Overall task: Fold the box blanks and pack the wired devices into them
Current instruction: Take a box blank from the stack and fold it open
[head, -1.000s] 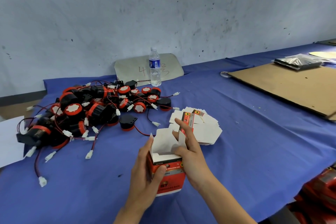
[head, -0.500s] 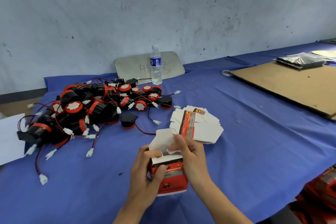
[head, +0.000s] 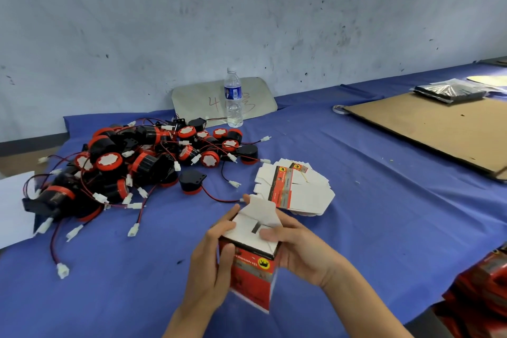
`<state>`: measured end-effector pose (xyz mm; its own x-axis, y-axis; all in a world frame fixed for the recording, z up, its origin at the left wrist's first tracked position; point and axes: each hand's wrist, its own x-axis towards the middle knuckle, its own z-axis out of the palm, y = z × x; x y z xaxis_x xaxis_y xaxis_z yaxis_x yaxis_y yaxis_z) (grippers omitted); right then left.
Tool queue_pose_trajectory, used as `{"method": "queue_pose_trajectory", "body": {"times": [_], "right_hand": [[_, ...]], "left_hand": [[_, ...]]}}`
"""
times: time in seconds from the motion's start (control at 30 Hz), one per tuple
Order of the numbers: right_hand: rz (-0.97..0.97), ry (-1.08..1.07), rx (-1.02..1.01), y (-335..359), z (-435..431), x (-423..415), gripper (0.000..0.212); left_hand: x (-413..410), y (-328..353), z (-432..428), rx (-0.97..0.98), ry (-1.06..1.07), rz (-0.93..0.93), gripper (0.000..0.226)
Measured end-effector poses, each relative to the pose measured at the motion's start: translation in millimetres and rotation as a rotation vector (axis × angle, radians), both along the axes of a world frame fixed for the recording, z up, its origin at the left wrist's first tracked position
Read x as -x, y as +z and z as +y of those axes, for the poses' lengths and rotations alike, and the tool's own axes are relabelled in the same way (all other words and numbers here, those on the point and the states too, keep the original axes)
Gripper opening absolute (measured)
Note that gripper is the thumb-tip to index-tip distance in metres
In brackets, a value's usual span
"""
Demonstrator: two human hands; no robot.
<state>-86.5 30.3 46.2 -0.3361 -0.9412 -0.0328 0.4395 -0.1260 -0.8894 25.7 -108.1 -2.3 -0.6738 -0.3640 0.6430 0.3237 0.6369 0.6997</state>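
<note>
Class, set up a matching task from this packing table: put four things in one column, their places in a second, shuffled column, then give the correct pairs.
Things
1. clear plastic water bottle
2. red and white cardboard box
3. stack of flat white box blanks
4. large brown cardboard sheet

Places
A. gripped by both hands
B. far right of the blue cloth
C. upright near the wall
D. just beyond the hands

Pairs: 1-C, 2-A, 3-D, 4-B

Count: one folded red box [head: 253, 269], one stack of flat box blanks [head: 297, 189] right behind it, one pile of black-and-red wired devices [head: 142, 162] left of the blanks, too tangled to count, one water bottle [head: 233, 99] behind the pile, one cardboard sheet [head: 439, 126] far right of the blanks.
</note>
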Motion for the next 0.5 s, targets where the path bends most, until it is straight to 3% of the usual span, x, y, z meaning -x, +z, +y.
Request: {"method": "queue_pose_trajectory", "body": {"times": [0.1,0.23,0.37,0.5], "right_hand": [[0.035,-0.283,0.034,-5,-10,-13,0.051],[0.194,-0.446,0.039,-8,-17,-29,0.048],[0.404,-0.439,0.007,1,-15,-29,0.023],[0.436,-0.386,-0.075,5,-13,-21,0.014]], "left_hand": [[1,2,3,0.031,0.026,0.036,0.039],[7,1,9,0.131,0.034,-0.005,0.079],[7,1,7,0.074,0.063,0.005,0.084],[5,0,7,-0.061,0.057,-0.017,0.096]]}}
